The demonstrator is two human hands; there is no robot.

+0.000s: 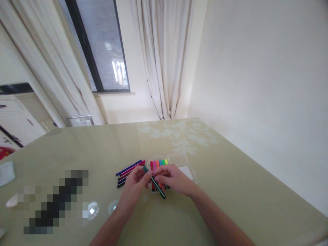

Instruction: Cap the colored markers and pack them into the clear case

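Observation:
A dark green marker pen (160, 191) is tilted in front of me, its upper end towards the left and its lower end nearer me. My left hand (137, 182) is closed on its upper part between thumb and fingers. Fingers of my right hand (173, 177) are pinched together at the middle of the same pen. Under my hands lies an open clear plastic case (194, 172) with a row of coloured pens (161, 162) in it, partly hidden by my right hand. Several dark blue, magenta and purple pens (128, 168) lie loose beside my left hand.
The greenish table (89, 150) reaches to a pale wall (261, 85) on the right. Long curtains (166, 61) and a window (99, 44) are beyond its far edge. A whitish cloth-like item (7, 173) lies at the left edge. A blurred patch covers the lower left.

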